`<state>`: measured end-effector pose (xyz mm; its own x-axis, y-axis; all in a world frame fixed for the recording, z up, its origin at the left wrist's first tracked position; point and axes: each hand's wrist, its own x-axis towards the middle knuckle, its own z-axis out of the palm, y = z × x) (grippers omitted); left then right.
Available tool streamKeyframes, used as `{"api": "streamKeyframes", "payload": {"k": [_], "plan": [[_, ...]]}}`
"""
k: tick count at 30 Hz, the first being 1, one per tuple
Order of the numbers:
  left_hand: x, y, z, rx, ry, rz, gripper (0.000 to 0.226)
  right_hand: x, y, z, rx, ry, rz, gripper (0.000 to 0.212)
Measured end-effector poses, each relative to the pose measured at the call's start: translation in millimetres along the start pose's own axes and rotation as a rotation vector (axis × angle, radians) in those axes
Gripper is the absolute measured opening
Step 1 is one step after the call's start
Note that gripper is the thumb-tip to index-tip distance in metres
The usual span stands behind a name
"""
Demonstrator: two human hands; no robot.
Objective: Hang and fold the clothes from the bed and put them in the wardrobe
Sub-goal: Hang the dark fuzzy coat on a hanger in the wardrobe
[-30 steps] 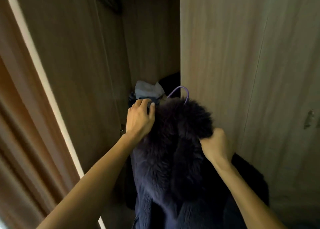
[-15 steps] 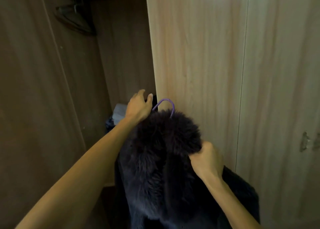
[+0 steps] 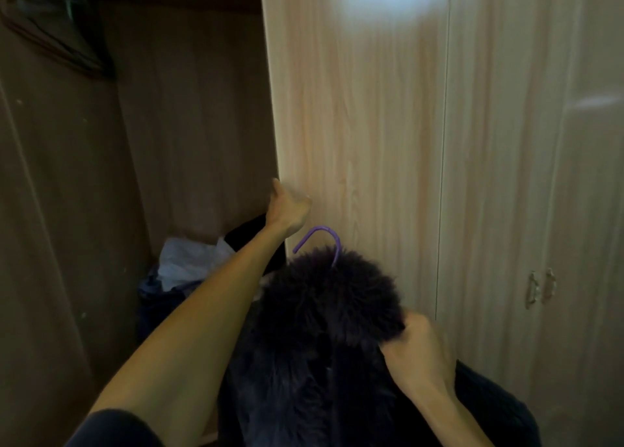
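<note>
A dark coat with a furry collar [image 3: 320, 311] hangs on a purple hanger, and only the hanger's hook [image 3: 324, 235] sticks out above the fur. My right hand [image 3: 418, 355] grips the collar at its right side and carries the coat in front of the wardrobe. My left hand [image 3: 290, 207] is off the coat, at the left edge of the light wooden wardrobe door [image 3: 354, 126]. Its thumb points up along that edge and its fingers are curled. Blur hides whether it holds the door.
Left of the door, the dark wardrobe compartment [image 3: 189, 109] stands open. A pile with white cloth [image 3: 189, 261] and dark clothes lies at its bottom. Dark hangers [image 3: 57, 34] hang at the top left. Two closed doors with metal handles [image 3: 540, 286] are at the right.
My left hand has let go of the coat's collar and moved up and right to the door's edge. My right hand still holds the coat. The view has tilted up.
</note>
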<state>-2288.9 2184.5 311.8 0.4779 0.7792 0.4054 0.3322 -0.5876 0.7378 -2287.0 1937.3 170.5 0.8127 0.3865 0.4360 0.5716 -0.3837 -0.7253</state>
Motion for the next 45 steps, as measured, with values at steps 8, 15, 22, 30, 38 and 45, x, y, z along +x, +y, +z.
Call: {"api": "streamKeyframes", "payload": {"k": [8, 15, 22, 30, 38, 45], "plan": [[-7.6, -0.1, 5.0, -0.127, 0.006, -0.015, 0.094, -31.5, -1.2, -2.4, -0.060, 0.083, 0.091, 0.024], [-50.4, 12.3, 2.2, -0.103, 0.010, 0.047, 0.096, -55.9, 4.8, -31.6, -0.056, 0.138, 0.094, 0.011], [-121.9, 51.8, 0.3, -0.098, 0.029, 0.052, 0.096, -85.1, 31.2, -78.1, 0.013, 0.119, 0.104, 0.018], [-216.4, 121.9, 29.1, -0.023, 0.036, 0.057, 0.097, -123.7, 75.3, -165.1, 0.150, 0.017, 0.136, 0.029], [-290.9, 202.3, 79.0, 0.035, -0.101, 0.138, 0.096, -141.7, 123.6, -256.0, 0.048, 0.055, 0.135, 0.024], [-323.9, 265.8, 126.6, 0.178, -0.162, 0.402, 0.075, -157.2, 151.3, -313.6, -0.158, 0.153, 0.175, 0.022]]}}
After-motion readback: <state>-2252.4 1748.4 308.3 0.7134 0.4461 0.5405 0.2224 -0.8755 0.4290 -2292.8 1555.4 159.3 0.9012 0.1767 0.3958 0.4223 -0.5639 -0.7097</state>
